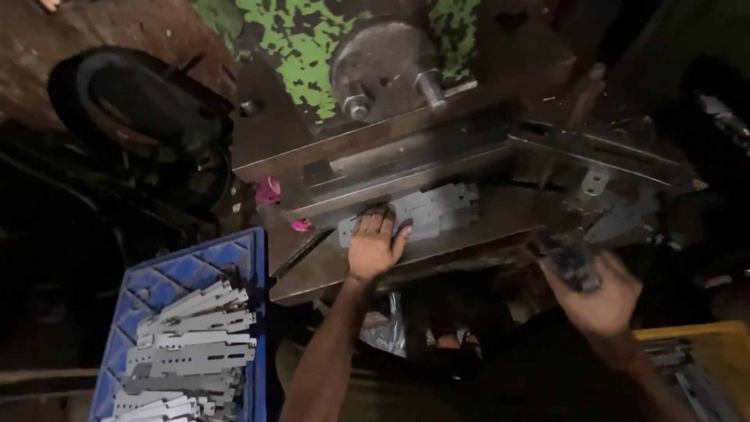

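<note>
1. Now your left hand (373, 246) lies flat and open, fingers spread, pressing on the flat grey perforated metal plate (426, 211) that rests on the dark steel press bed (469, 234).
2. Your right hand (600, 293) is closed around a dark, blurred metal handle (574, 264) at the bed's right end; what kind of part it is cannot be made out.
3. Beside your left forearm, low on the left, stands a blue plastic crate (156, 285) filled with stacked grey metal strips (191, 344).
4. At the lower right corner sits a yellow plastic crate (715, 344), well apart from the plate.
</note>
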